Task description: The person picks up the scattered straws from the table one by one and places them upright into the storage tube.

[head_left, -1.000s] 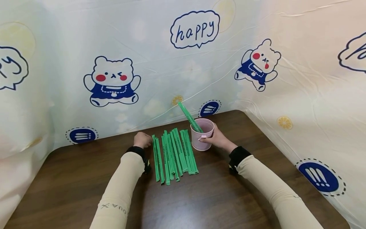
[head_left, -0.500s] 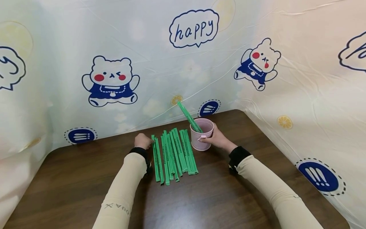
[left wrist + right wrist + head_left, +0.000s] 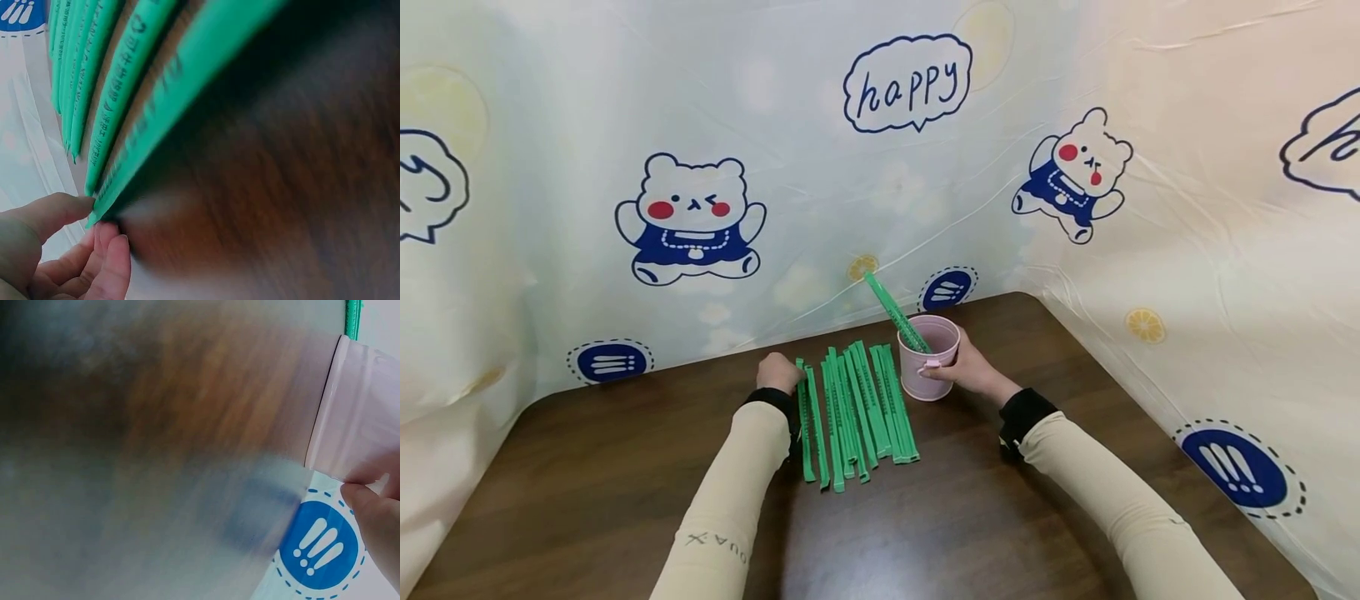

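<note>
- Now the left hand [image 3: 779, 372], earlier just beside, pinches the far end of the leftmost stick [image 3: 806, 433].
- Right hand [image 3: 970, 363] still grips the pail [image 3: 916, 385].
- Table [image 3: 985, 517] spreads nearer; its far edge runs close behind.

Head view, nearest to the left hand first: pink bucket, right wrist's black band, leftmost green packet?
1. Leftmost green packet: pinched in the left hand.
2. Pink bucket: to its right.
3. Right wrist's black band: farthest right of the three.
</note>
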Demonstrator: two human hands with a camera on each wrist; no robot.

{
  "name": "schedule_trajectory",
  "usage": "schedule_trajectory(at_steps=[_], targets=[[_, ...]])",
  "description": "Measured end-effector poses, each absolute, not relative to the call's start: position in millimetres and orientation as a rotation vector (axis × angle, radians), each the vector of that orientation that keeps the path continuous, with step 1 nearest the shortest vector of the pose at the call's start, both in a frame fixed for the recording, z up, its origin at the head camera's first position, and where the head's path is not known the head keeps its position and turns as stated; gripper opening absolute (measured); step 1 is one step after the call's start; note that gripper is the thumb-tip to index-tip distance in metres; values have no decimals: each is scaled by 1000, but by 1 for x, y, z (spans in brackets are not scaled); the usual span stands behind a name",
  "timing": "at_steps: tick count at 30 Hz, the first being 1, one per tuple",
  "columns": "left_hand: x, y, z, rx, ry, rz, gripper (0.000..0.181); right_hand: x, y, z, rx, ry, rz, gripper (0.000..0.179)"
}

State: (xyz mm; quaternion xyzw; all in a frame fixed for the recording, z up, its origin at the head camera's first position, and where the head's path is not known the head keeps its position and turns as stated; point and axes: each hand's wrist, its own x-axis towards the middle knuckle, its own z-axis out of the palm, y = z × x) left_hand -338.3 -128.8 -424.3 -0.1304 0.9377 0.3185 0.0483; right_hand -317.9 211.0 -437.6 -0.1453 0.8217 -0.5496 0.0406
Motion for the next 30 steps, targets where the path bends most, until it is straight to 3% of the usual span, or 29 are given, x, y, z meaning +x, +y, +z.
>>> schedule_trajectory(at_steps=[12,19,25,30], targets=[[-335,-134,-430,-424,2828,1036,23,-315,210,-441,-403,2510,-1690,99],[-363,-169,-474,-356,2799,1191,37,-313,210,-443,-424,2485,-1701,97],[-332,-163,-425,-383,2807,1180,37,-316,213,-441,-412,2496,-1712,97],[-329,-169,-412,-374,2801,1263,35,-317,213,-438,-424,2510,-1691,97]])
